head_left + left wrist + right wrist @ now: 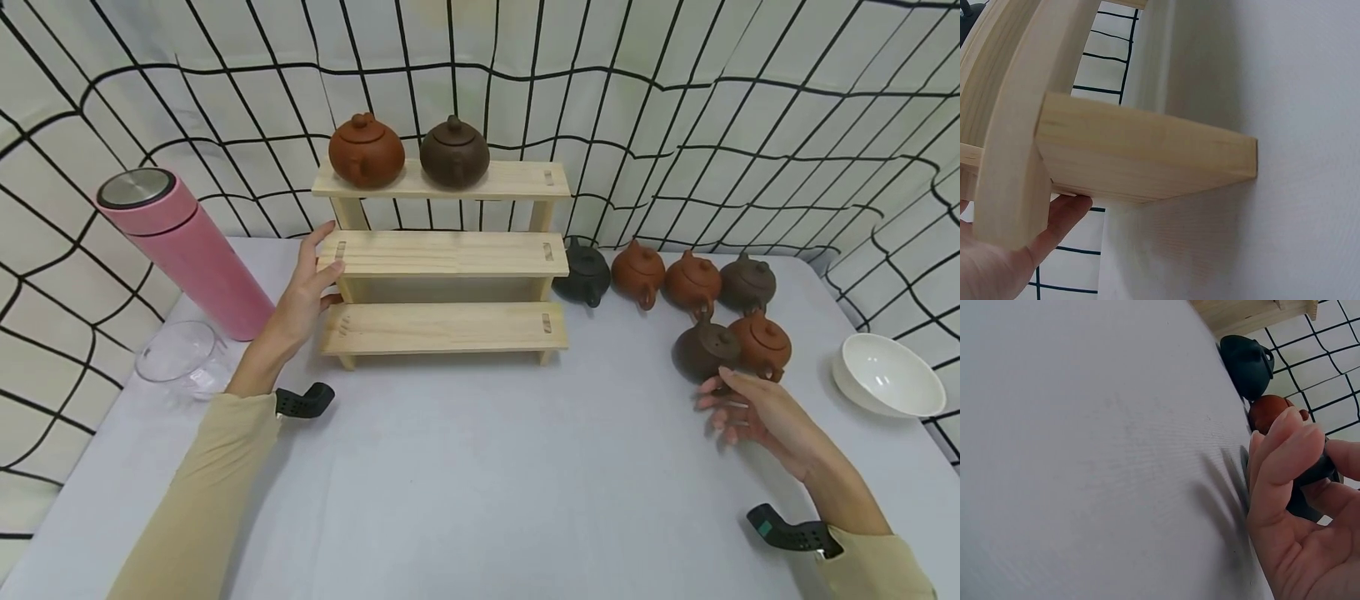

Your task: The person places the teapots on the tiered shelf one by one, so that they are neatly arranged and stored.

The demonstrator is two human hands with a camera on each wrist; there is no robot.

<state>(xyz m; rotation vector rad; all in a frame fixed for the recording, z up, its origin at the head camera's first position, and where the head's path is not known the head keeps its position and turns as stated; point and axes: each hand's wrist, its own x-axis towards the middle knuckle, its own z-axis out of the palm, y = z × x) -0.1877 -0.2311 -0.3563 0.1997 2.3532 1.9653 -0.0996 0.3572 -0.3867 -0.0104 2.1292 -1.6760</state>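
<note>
My left hand [300,287] holds the left end of a three-tier wooden rack [450,254], its fingers at the middle board. In the left wrist view, fingertips [1072,209] show behind the pale wood. On the rack's top tier sit a reddish-brown teapot [366,154] and a dark brown teapot [455,157]. My right hand [765,417], fingers loosely bent, is at the front of another dark brown teapot [701,348] on the table. Whether it touches that pot is unclear. In the right wrist view, the fingers partly cover dark clay behind them.
Beside the rack stand a black teapot [585,273], two reddish-brown teapots [639,271] and a grey-brown one [747,283]. Another reddish-brown teapot [763,340] is in front. A white bowl [888,375] stands right; a pink flask [195,258] and clear glass dish [183,358] left. Black wire mesh [660,87] surrounds the table.
</note>
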